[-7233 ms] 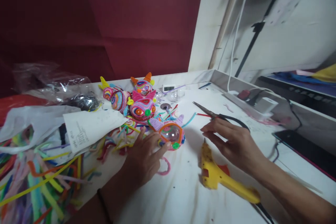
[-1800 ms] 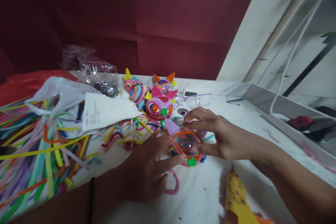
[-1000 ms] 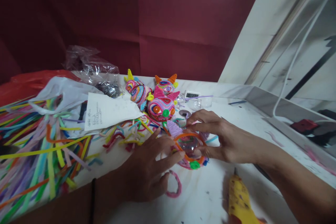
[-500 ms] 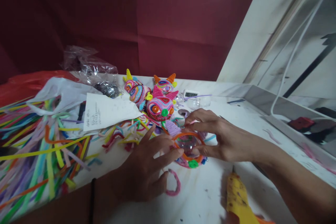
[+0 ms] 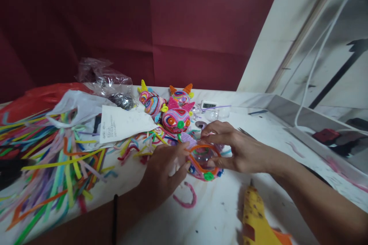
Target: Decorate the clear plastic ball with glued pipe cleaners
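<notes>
Both hands grip the clear plastic ball wrapped in orange and lilac pipe cleaner (image 5: pixel 204 159) mid-counter: left hand (image 5: pixel 163 172) fingers pinch its left rim, right hand (image 5: pixel 238 149) fingers clasp top and side. Likely light, slippery, dentable; hold by fuzzy wrap.

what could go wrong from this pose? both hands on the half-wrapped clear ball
1. The left hand and right hand pinch the clear ball only at its sides; its smooth shell could slip and the orange pipe cleaner could shift or spring off.
2. The yellow glue gun lies close under the right forearm; if hot, it might burn.
3. The finished figures crowd the ball and could get knocked.
</notes>
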A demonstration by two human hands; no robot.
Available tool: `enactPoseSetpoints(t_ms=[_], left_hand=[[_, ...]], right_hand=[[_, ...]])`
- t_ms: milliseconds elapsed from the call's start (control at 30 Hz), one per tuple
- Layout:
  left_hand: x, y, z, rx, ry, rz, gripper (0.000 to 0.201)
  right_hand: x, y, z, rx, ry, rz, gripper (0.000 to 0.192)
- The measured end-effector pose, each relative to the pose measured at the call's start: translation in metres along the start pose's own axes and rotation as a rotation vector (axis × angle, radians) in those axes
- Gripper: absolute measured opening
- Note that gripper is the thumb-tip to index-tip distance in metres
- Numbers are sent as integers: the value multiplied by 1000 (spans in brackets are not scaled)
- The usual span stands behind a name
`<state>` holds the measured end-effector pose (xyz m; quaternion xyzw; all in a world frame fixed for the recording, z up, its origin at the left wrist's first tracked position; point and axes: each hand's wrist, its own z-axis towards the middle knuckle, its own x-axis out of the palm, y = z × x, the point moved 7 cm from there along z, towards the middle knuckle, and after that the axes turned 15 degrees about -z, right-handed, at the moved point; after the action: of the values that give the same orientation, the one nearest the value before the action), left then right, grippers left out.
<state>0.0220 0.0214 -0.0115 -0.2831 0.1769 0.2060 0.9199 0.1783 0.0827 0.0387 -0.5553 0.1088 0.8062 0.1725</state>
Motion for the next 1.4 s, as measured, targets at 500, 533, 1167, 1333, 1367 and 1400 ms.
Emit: enactPoseSetpoints(t_ms=[500, 533, 1167, 1333, 1367, 1400], left_hand=[[1, 25, 4, -558, -182, -254, 30], [2, 26, 5, -585, -190, -264, 31], [24, 66, -18, -1023, -258, -544, 34], [29, 47, -4, -964, -14, -626, 26], [30, 46, -3, -953, 7, -641, 26], [31, 47, -3, -950, 21, -655, 28]], right_hand=[[2, -1, 0, 24, 6, 28, 33], [3, -1, 0, 25, 7, 30, 33], [1, -2, 0, 28, 20, 45, 34], [1, -3, 0, 20, 13, 49, 33], [1, -3, 0, 19, 12, 47, 33], [2, -4, 0, 19, 14, 45, 33]])
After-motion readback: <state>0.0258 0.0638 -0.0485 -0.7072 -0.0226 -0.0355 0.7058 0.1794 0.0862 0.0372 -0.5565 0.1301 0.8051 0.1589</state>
